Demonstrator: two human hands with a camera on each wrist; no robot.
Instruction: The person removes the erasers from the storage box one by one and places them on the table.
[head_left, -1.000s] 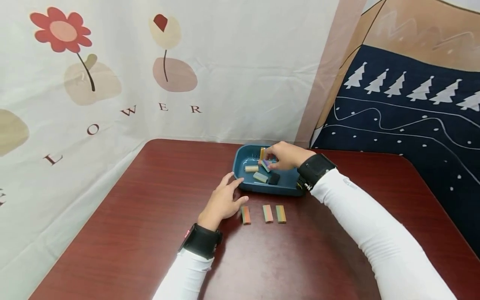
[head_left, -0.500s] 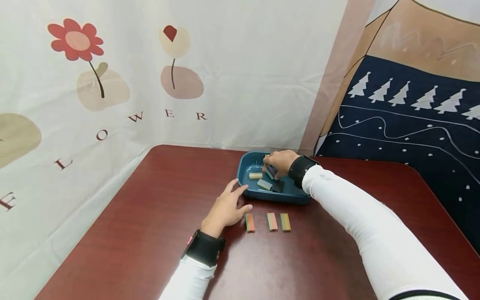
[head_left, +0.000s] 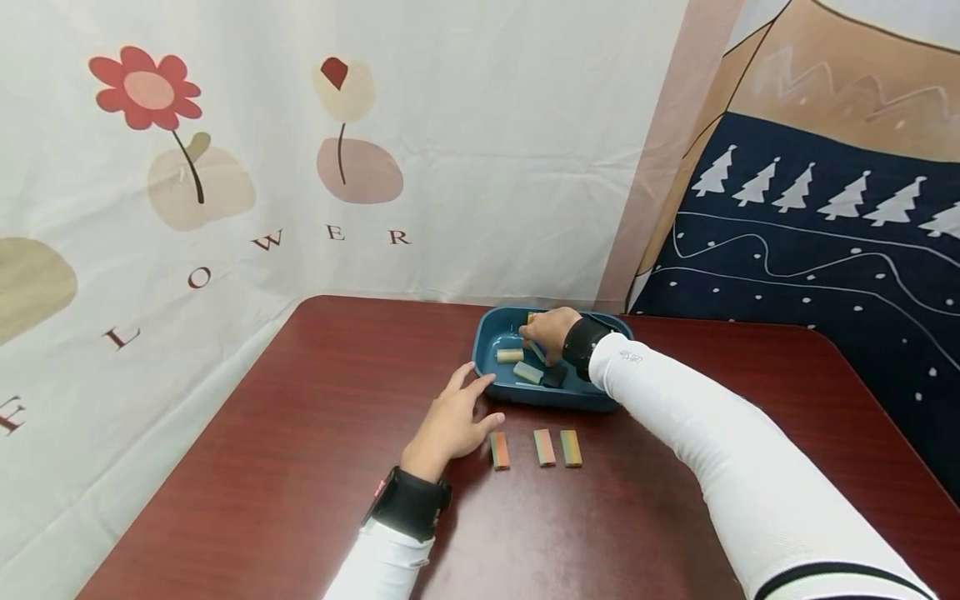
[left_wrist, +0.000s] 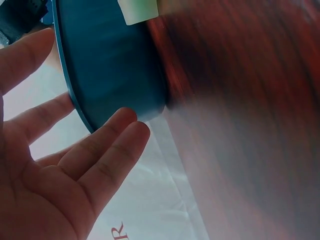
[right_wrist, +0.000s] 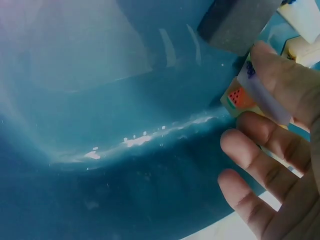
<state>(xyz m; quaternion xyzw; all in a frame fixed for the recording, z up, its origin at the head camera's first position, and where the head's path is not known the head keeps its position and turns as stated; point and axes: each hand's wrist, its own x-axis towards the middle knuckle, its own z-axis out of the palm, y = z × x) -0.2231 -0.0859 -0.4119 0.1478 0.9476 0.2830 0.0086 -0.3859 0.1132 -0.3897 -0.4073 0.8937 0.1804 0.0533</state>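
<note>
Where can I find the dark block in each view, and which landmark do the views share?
Head: right of the picture's centre, the dark block lies inside the blue tray, near its front wall.
Left wrist: not visible in it.
Right wrist: at the top edge, right of centre, partly cut off, above the thumb.
Shared landmark: the blue tray shows in all three views.

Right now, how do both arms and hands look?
The left sleeve and right sleeve are white. The left wristband, with a red mark, and right wristband are black. The right sleeve bears grey marks and a dark stripe. Both hands are bare.
</note>
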